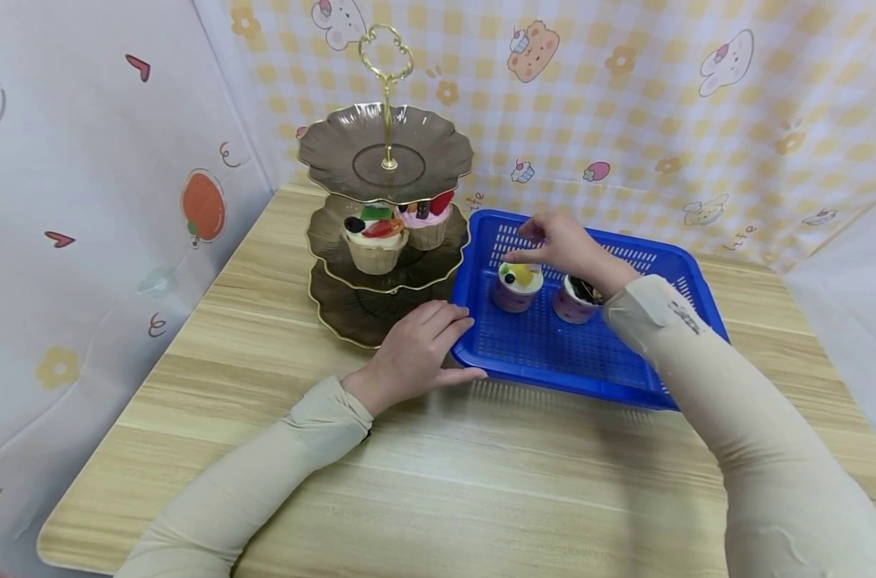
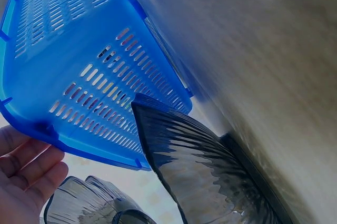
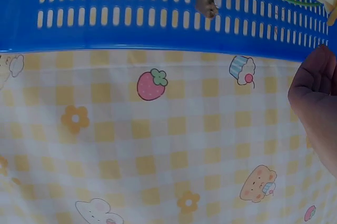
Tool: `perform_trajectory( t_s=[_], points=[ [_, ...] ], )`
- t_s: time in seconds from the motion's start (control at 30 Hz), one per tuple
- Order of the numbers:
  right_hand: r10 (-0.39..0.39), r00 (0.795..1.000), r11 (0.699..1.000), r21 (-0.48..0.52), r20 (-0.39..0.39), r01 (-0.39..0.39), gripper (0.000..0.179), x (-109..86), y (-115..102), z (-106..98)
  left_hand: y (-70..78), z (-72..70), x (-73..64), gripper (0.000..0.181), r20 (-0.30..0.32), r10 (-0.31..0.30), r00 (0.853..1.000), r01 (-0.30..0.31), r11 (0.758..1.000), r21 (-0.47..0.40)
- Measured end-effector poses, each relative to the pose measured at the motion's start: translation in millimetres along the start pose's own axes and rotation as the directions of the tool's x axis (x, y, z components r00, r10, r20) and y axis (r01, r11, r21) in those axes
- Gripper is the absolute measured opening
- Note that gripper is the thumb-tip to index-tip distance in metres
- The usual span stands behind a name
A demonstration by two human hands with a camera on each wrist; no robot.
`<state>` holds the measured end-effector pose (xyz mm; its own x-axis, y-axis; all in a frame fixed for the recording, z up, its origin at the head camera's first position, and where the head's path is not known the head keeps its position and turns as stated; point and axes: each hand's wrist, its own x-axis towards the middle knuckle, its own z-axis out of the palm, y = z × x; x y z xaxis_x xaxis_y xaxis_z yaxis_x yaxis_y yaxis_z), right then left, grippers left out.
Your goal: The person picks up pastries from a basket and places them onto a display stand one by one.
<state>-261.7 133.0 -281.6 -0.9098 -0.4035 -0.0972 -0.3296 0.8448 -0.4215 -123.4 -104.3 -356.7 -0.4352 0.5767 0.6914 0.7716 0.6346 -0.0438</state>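
Note:
My left hand (image 1: 426, 345) lies at the near left corner of a blue plastic basket (image 1: 553, 381), its fingers touching the rim and its thumb stretched along the front. Over the basket, my right hand (image 1: 564, 245) hovers with thumb and fingers spread apart, just above a cupcake (image 1: 515, 297) topped with cream, yellow fruit and a dark berry. Beside that stands a second cupcake (image 1: 573, 309) with a dark chocolate topping, partly hidden by the right wrist. In the right wrist view the fingers (image 3: 316, 71) appear at the right edge, empty.
Left of the basket stands a three-tier brown stand (image 1: 387, 152) with gold rims and a gold handle. Its middle tier bears a fruit-topped cupcake (image 1: 375, 253) and a pink-cream cupcake (image 1: 426, 233). A patterned curtain (image 1: 625, 120) hangs behind the wooden table (image 1: 438, 482).

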Motion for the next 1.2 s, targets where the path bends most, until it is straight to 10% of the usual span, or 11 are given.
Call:
perform_trajectory(
  t_s=[0.77,1.2],
  points=[
    [0.051,0.997,0.998,-0.038,0.059,-0.049,0.065,-10.4,21,9,0.4,-0.3,-0.6,0.068,-0.005,0.008,1.0,-0.008,1.0,0.004],
    [-0.052,0.997,0.997,-0.05,0.055,0.055,0.055,-9.0,30,21,0.4,-0.7,-0.1,0.067,0.006,0.001,1.0,-0.001,1.0,0.001]
  ],
)
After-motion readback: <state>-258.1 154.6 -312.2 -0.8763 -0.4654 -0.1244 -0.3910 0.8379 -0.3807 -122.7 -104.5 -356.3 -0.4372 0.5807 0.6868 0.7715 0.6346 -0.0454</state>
